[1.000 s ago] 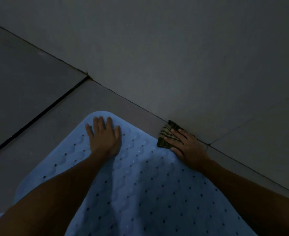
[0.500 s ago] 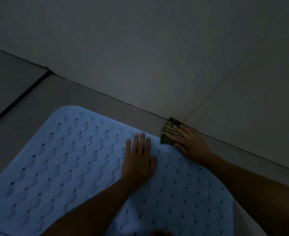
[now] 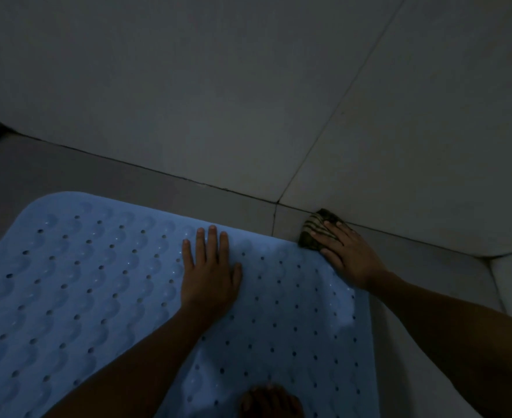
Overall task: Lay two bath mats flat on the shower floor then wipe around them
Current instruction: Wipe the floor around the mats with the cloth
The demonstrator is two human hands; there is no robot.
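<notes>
A light blue bath mat [image 3: 83, 282] with rows of holes lies flat on the grey shower floor [image 3: 128, 179], filling the lower left of the head view. My left hand [image 3: 208, 276] rests palm down on it near its far edge, fingers spread. My right hand [image 3: 348, 254] presses a dark striped cloth [image 3: 313, 229] onto the floor at the mat's far right corner, right against the base of the wall. Only one mat is in view.
A grey tiled wall [image 3: 248, 86] rises directly behind the mat, with a grout line running up to the right. A strip of bare floor runs between mat and wall. A foot [image 3: 271, 402] shows at the bottom edge on the mat.
The view has swung right along the mat. My left hand shifted right across the mat, closer to the right hand. The cloth has slid right along the wall base to the mat's corner.
</notes>
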